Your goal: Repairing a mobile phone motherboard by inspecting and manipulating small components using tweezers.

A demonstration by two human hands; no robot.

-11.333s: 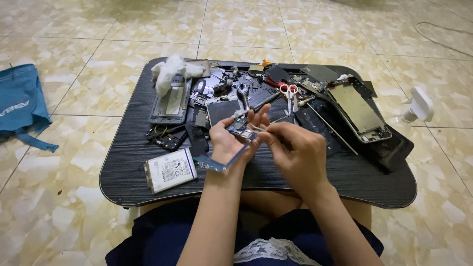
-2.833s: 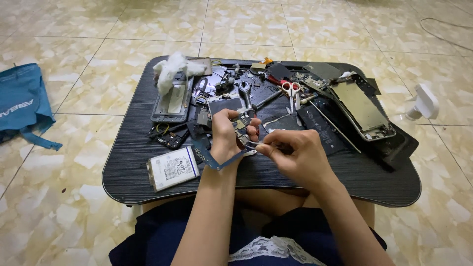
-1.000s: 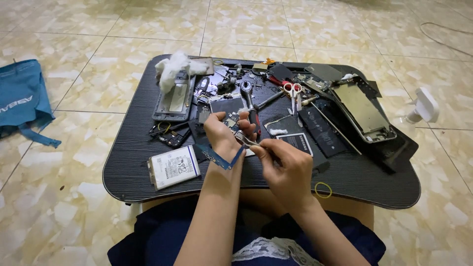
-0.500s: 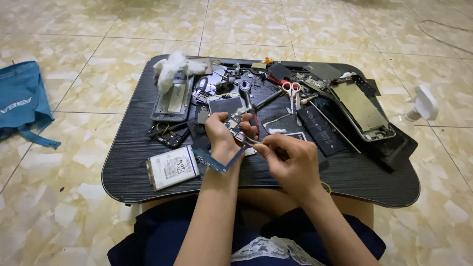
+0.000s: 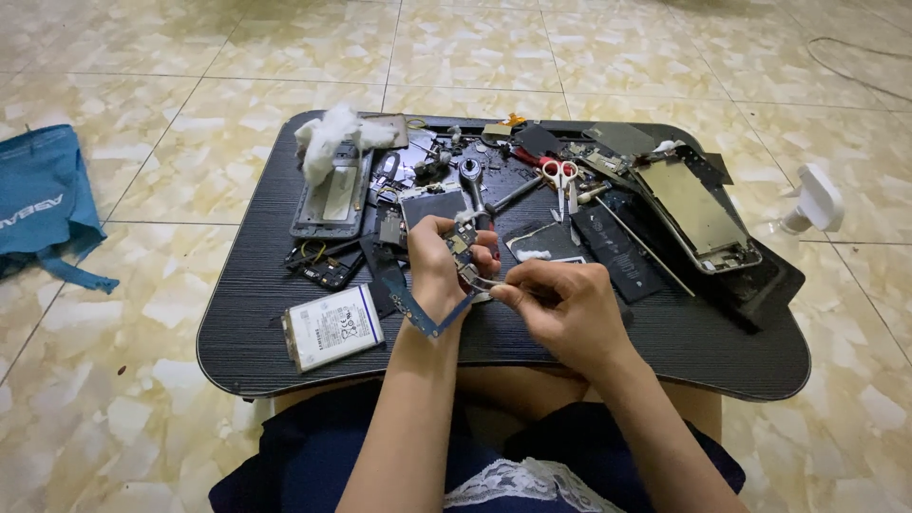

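Both forearms reach forward, converging at centre. Left hand (image 5: 439,271) raised, palm toward right, fingers (image 5: 480,255) curled closed in a grip. Right hand (image 5: 565,309) knuckles up, thumb and forefinger pinched tight, almost touching the left.

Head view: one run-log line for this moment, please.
left hand: holds circuit board | right hand: tweezers at board | white battery: on table

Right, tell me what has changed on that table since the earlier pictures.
Very little. The left hand still holds the small circuit board with its blue flex strip, and the right hand keeps working at it with tweezers, having shifted only slightly. The white battery, scissors, cotton wad and phone frame lie where they were on the black table.
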